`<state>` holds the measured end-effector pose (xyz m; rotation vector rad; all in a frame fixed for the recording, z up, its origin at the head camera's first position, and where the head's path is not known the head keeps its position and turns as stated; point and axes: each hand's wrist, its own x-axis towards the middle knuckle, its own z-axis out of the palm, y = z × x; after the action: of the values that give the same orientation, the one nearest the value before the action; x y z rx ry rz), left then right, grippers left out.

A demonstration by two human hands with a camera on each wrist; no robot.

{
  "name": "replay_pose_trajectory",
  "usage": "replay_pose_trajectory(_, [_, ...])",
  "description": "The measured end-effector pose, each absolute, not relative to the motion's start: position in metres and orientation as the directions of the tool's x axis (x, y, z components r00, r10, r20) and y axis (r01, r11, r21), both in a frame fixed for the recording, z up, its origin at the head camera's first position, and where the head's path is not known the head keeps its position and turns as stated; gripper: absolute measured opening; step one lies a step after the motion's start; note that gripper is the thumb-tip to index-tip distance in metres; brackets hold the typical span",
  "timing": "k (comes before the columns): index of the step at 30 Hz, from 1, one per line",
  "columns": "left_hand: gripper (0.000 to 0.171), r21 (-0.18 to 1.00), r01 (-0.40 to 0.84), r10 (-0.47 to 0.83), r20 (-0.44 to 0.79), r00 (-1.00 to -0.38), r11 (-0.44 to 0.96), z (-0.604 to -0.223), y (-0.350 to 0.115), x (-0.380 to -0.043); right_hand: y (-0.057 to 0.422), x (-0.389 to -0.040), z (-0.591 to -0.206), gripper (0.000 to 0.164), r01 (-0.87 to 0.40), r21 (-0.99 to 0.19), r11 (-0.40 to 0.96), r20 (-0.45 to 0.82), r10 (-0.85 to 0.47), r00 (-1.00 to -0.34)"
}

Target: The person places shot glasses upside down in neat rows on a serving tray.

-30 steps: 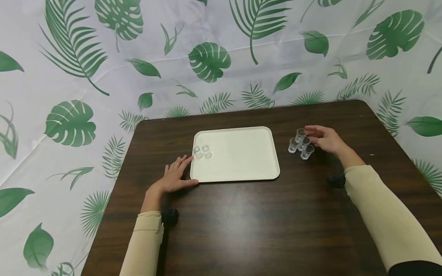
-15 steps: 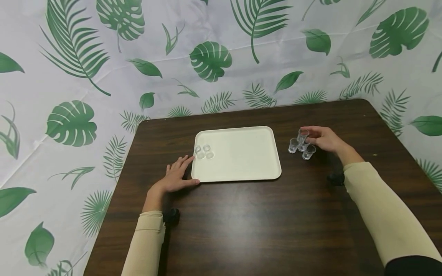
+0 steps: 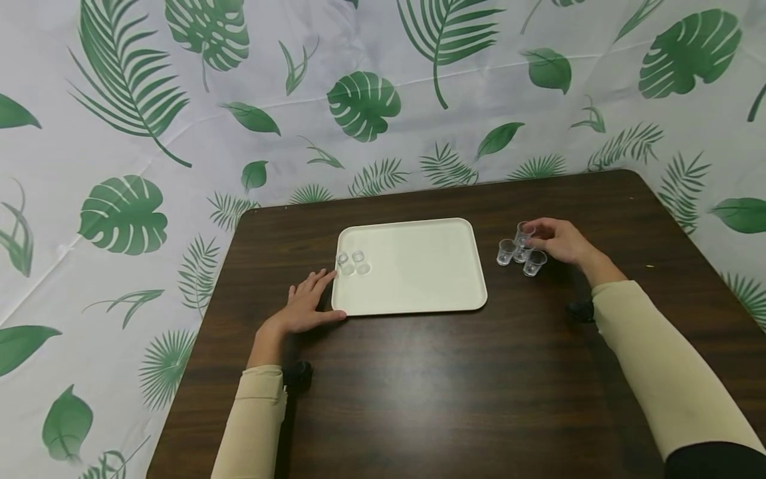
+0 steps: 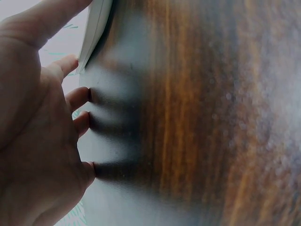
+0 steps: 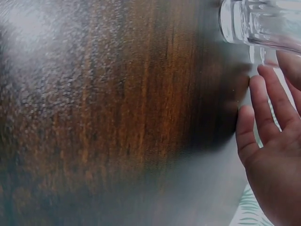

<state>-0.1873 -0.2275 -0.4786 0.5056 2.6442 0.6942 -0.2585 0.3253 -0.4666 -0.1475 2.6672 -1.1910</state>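
Note:
Two clear shot glasses [image 3: 358,257] stand upside down at the left side of a cream tray [image 3: 419,279]. My left hand [image 3: 304,307] lies with spread fingers at the tray's left front corner, thumb and forefinger at its rim. To the right of the tray, several more shot glasses [image 3: 505,252] stand upright in a tight cluster on the table. At the back of that group, my right hand [image 3: 559,241] holds a shot glass [image 3: 524,230] between thumb and fingers. The right wrist view shows the thumb beside a glass [image 5: 268,21], other fingers [image 5: 245,132] near the tabletop.
The dark wooden table [image 3: 395,379] reaches back to a white cloth [image 3: 287,146] printed with green leaves. Another upright shot glass [image 3: 534,263] stands in front of the held one, near my right wrist. A dark wrist camera [image 3: 297,376] sits under my left cuff.
My right hand has moved slightly left, its fingers and thumb closing round the rear shot glass. My left hand and the tray have stayed in place.

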Motion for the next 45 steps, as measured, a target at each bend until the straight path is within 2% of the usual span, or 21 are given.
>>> replay_pose_trajectory(5, [0.097, 0.525, 0.253, 0.425, -0.238, -0.873, 0.813, -0.477, -0.228, -0.187, 0.325, -0.260, -0.468, 0.042, 0.029, -0.769, 0.639, -0.164, -0.154, -0.974])
replay_pose_trajectory(9, [0.098, 0.523, 0.260, 0.429, -0.231, -0.873, 0.812, -0.477, -0.228, -0.187, 0.327, -0.261, -0.470, 0.050, 0.046, -0.771, 0.636, -0.165, -0.128, -0.978])
replay_pose_trajectory(16, [0.096, 0.524, 0.253, 0.425, -0.238, -0.873, 0.814, -0.477, -0.229, -0.187, 0.329, -0.257, -0.466, 0.048, 0.035, -0.781, 0.624, -0.112, -0.083, -0.990])
replay_pose_trajectory(20, [0.096, 0.523, 0.255, 0.424, -0.233, -0.875, 0.813, -0.478, -0.228, -0.188, 0.332, -0.256, -0.463, 0.050, 0.046, -0.818, 0.574, -0.092, -0.052, -0.994])
replay_pose_trajectory(27, [0.098, 0.519, 0.263, 0.428, -0.227, -0.875, 0.813, -0.478, -0.228, -0.187, 0.331, -0.257, -0.455, 0.045, 0.084, -0.905, 0.416, -0.043, 0.108, -0.993])
replay_pose_trajectory(36, [0.097, 0.526, 0.257, 0.426, -0.230, -0.875, 0.811, -0.477, -0.229, -0.187, 0.303, -0.263, -0.429, 0.044, 0.013, -0.916, 0.401, 0.087, 0.229, -0.970])
replay_pose_trajectory(41, [0.097, 0.527, 0.262, 0.430, -0.226, -0.874, 0.809, -0.477, -0.229, -0.187, 0.282, -0.265, -0.417, 0.041, -0.071, -0.916, 0.394, 0.174, 0.231, -0.957])
replay_pose_trajectory(45, [0.097, 0.530, 0.256, 0.426, -0.227, -0.876, 0.808, -0.477, -0.228, -0.186, 0.264, -0.265, -0.408, 0.041, -0.112, -0.889, 0.443, 0.226, 0.213, -0.951])
